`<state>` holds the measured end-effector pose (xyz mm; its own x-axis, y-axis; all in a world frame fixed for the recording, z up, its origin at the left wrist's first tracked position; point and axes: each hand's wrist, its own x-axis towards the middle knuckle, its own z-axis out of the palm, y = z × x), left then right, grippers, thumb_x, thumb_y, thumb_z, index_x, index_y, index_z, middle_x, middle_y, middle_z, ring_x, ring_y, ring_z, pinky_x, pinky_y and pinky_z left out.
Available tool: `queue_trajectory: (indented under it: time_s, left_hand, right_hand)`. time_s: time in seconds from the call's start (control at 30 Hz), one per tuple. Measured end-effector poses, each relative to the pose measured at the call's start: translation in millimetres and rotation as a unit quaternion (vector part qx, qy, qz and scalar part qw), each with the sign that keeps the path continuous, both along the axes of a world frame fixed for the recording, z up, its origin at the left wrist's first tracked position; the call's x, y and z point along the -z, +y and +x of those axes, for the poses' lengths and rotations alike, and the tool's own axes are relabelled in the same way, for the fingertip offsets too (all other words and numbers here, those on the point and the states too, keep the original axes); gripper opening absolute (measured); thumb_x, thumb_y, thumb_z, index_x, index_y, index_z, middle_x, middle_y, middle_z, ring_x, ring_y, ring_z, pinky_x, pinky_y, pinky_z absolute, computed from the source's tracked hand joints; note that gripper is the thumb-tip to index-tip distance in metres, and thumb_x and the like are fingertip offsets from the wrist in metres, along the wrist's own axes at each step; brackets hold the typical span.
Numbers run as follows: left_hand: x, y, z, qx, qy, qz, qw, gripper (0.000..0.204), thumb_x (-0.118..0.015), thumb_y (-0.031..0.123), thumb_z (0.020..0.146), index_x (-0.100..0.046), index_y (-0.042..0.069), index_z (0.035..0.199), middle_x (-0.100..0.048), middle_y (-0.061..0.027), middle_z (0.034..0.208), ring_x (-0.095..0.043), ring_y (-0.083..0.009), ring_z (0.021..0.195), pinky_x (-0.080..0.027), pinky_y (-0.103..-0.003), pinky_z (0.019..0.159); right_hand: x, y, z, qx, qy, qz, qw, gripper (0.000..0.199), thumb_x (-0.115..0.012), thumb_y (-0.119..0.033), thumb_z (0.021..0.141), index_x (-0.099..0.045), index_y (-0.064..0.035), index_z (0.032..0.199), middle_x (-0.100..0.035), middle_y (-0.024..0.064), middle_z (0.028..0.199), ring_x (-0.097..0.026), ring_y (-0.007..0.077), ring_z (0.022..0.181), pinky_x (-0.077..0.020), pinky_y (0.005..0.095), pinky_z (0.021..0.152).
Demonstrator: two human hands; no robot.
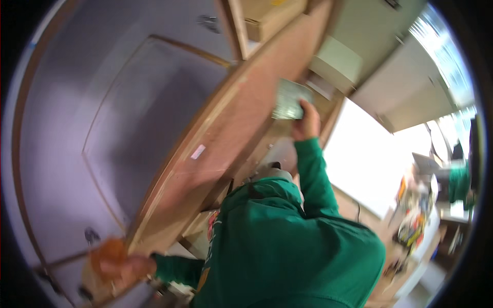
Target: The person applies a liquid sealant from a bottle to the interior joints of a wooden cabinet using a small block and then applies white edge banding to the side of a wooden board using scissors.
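Note:
A flat, shiny, silvery-green packet [288,102], apparently wrapped in clear film, is in my right hand [309,122]. My thumb and fingers grip its near right corner, and I hold it up near the brown wooden board. At the lower left, my left hand [126,271] is smeared by motion. An orange-brown object [108,255] is at its fingers, seemingly held; its kind cannot be made out. That hand is close to the board's lower end and the pale purple panel.
A long reddish-brown board [221,131] runs diagonally beside me. Left of it is a pale purple panel [149,102]. A cardboard box [275,20] and a whitish box [336,64] are at the top. At right are a bright white surface [359,154] and a cluttered bench [416,226].

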<state>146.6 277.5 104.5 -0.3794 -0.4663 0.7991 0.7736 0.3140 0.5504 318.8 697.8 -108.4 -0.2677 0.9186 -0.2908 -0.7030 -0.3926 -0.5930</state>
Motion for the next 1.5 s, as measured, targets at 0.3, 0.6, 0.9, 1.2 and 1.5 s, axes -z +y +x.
queue_trajectory:
  time_s: [0.3, 0.6, 0.9, 1.2, 1.5]
  left_hand:
    - [53, 208, 93, 0.544, -0.144, -0.051, 0.825, 0.073, -0.068, 0.013, 0.084, -0.03, 0.006, 0.146, -0.056, -0.0184, 0.125, -0.058, -0.031, 0.111, -0.05, -0.044, 0.097]
    - [94, 255, 118, 0.663, -0.224, -0.205, 0.685, 0.075, -0.076, -0.001, 0.078, -0.037, 0.002, 0.142, -0.057, -0.0136, 0.119, -0.06, -0.021, 0.106, -0.052, -0.033, 0.091]
    - [96, 304, 97, 0.704, -0.247, -0.28, 0.603, 0.071, -0.076, 0.006, 0.081, -0.039, 0.004, 0.142, -0.057, -0.0144, 0.121, -0.061, -0.0226, 0.106, -0.051, -0.035, 0.091]
    - [122, 356, 67, 0.762, -0.211, -0.246, 0.56, 0.055, -0.068, 0.011, 0.087, -0.041, 0.003, 0.133, -0.058, -0.0143, 0.12, -0.06, -0.028, 0.111, -0.048, -0.038, 0.098]
    - [167, 429, 64, 0.804, -0.237, -0.246, 0.487, 0.047, -0.063, 0.008, 0.091, -0.041, 0.002, 0.132, -0.056, -0.0124, 0.122, -0.06, -0.0277, 0.112, -0.047, -0.039, 0.1]
  right_hand:
    - [39, 65, 115, 0.006, 0.017, -0.042, 0.999, 0.025, -0.057, -0.011, 0.09, -0.058, 0.0014, 0.111, -0.065, 0.0096, 0.107, -0.064, 0.024, 0.097, -0.0542, 0.0401, 0.085]
    - [44, 81, 121, -0.003, 0.05, -0.08, 0.996, 0.03, -0.053, -0.012, 0.092, -0.054, 0.0029, 0.118, -0.065, 0.012, 0.11, -0.065, 0.0267, 0.099, -0.0562, 0.0417, 0.084]
    - [49, 59, 124, 0.02, 0.101, -0.1, 0.99, 0.028, -0.057, -0.014, 0.091, -0.057, 0.002, 0.115, -0.066, 0.0113, 0.106, -0.064, 0.025, 0.102, -0.0543, 0.0396, 0.087]
    - [46, 37, 141, 0.158, 0.093, -0.092, 0.979, 0.032, -0.055, -0.017, 0.094, -0.053, 0.002, 0.12, -0.065, 0.0127, 0.112, -0.065, 0.025, 0.1, -0.0536, 0.0396, 0.09]
    - [70, -30, 170, 0.337, 0.048, -0.213, 0.916, 0.029, -0.061, -0.015, 0.089, -0.058, 0.0039, 0.11, -0.067, 0.0135, 0.101, -0.068, 0.0231, 0.088, -0.0578, 0.0379, 0.079]
